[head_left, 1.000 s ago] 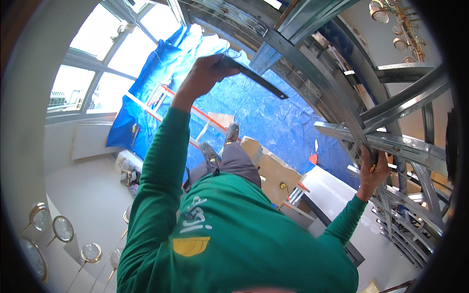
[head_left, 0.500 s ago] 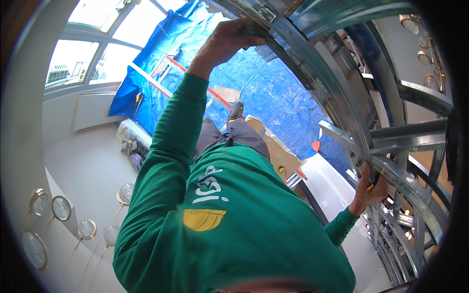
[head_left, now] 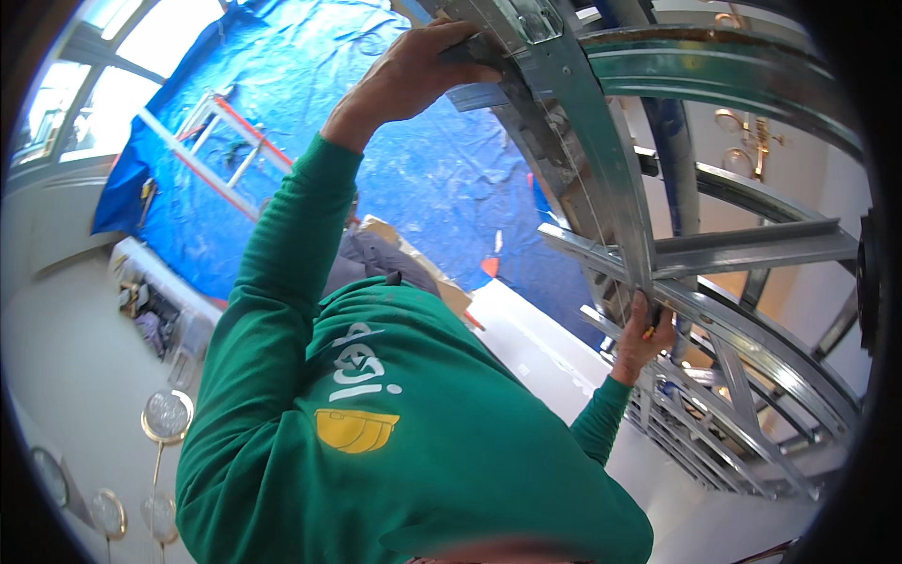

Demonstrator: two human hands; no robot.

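Note:
Overhead on the right runs a long grey metal framing track [head_left: 601, 155]. My left hand [head_left: 404, 75] is raised to its upper end, fingers curled over a dark edge piece there. Lower down, my right hand [head_left: 645, 340] is closed around the track's lower end, beside a crossing metal stud [head_left: 752, 249]. A small dark item with an orange-yellow tip [head_left: 649, 332] shows at the right fingers; its kind is unclear. The palm sides of both hands are hidden.
Curved metal ribs [head_left: 714, 70] and several more studs fill the right side. Below lies a blue tarp [head_left: 423, 188] with an orange-and-white ladder [head_left: 246, 132]. A white panel [head_left: 536, 348] lies beneath my right arm. Round glass lamps [head_left: 167, 415] hang at the lower left.
My view has swung, so the tarp, ladder and windows sit farther left. Both hands stay at their places on the metal framing, with no visible release.

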